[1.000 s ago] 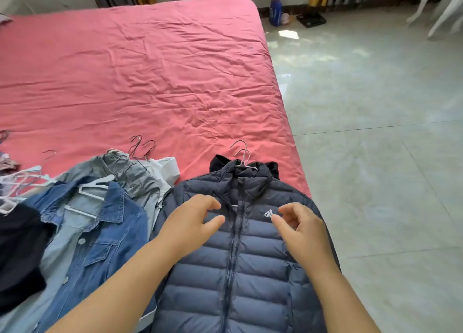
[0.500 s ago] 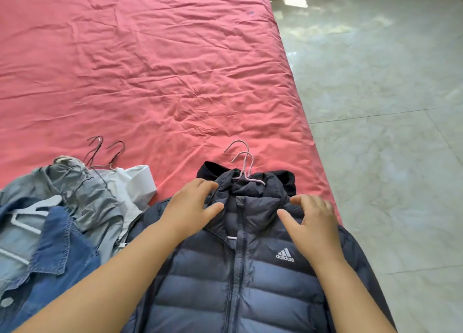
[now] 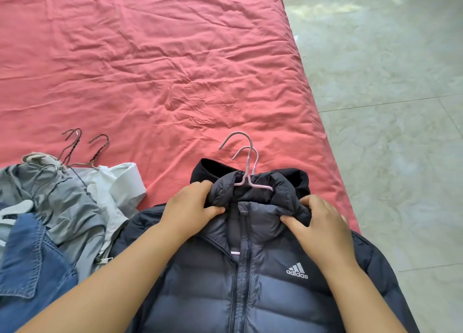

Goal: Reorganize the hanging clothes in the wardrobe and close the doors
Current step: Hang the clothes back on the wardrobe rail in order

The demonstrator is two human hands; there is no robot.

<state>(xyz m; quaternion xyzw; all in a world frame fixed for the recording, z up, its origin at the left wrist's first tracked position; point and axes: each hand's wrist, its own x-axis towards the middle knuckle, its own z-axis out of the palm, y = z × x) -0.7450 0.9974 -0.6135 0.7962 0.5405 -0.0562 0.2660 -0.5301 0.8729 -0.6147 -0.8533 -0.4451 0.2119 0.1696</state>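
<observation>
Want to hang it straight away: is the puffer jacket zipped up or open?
Zipped nearly to the top: the puffer jacket front panels meet along the zipper, with only the collar open.

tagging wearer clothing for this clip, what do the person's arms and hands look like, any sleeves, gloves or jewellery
Both forearms are bare right to the bottom edge of the frame, so no sleeves show. The left hand and right hand wear no gloves. No rings, watch or bracelets are visible on the fingers or wrists. The fingernails that show look short and unpainted.
</observation>
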